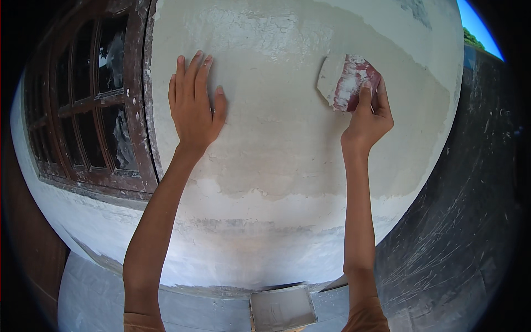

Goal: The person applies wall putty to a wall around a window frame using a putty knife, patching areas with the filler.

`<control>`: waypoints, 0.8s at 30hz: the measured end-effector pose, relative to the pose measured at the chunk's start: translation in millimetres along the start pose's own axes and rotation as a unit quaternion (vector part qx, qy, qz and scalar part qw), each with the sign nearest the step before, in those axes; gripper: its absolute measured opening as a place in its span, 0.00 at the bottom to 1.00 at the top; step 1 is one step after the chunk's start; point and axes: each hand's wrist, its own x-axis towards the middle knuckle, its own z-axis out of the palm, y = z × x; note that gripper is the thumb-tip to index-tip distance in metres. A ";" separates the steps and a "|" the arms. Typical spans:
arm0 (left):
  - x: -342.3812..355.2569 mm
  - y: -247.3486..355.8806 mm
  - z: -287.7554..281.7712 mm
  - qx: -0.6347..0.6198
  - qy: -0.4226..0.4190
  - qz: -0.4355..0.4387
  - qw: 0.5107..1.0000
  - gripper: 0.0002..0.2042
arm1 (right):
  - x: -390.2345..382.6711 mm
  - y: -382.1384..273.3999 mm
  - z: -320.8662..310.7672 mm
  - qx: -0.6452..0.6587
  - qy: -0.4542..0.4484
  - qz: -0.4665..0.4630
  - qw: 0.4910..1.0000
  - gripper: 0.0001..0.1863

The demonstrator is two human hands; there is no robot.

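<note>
My right hand (368,119), right of centre toward the upper part of the frame, is clamped on a flat maroon scraper (357,80), with the thumb pressed on its near face. The scraper is smeared with white paste, and its pale left edge points into the middle of the wall (271,149). My left hand (193,113) holds nothing; at upper left its fingers are straight and a little apart, the thumb well out to the side, with the palm toward the wall.

As I judge it, the grip is what could let me down: paste lies close to my thumb, and if it gets under the skin the scraper could twist or slip. Tilting the scraper too steeply might let a corner gouge the damp-looking coat, which shines near the top. Leaning on my left palm could leave prints there, and straying too far left could smear paste on the brown window frame (135,105). A loose lump could drop toward the shallow tub (279,290) at the bottom of the frame or miss it.

The fingers behind the scraper are mostly hidden, as is its far face. From this angle I can't fairly say whether its edge or my left palm touches the wall. My forearms are cut off below, and the tub's greyish contents are hard to make out.
</note>
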 end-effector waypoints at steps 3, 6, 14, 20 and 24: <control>-2.7 -9.4 -1.7 0.000 0.021 0.015 1.000 0.26 | -33.8 6.7 38.0 -0.025 -0.117 -0.031 0.992 0.21; -1.3 -8.8 -1.8 -0.008 0.020 0.035 0.999 0.26 | -26.7 12.8 36.1 -0.058 -0.112 -0.068 0.990 0.20; 0.2 2.3 -3.4 0.004 -0.018 0.043 0.999 0.25 | 6.9 -6.0 -7.9 -0.016 0.017 -0.023 0.999 0.21; -2.1 -7.2 -3.0 0.005 0.012 0.036 0.999 0.26 | -24.0 17.9 29.0 -0.083 -0.119 -0.042 0.989 0.19; -3.4 1.2 -1.5 0.009 -0.008 0.041 0.999 0.25 | 9.9 9.3 -23.8 -0.047 0.060 0.004 0.997 0.19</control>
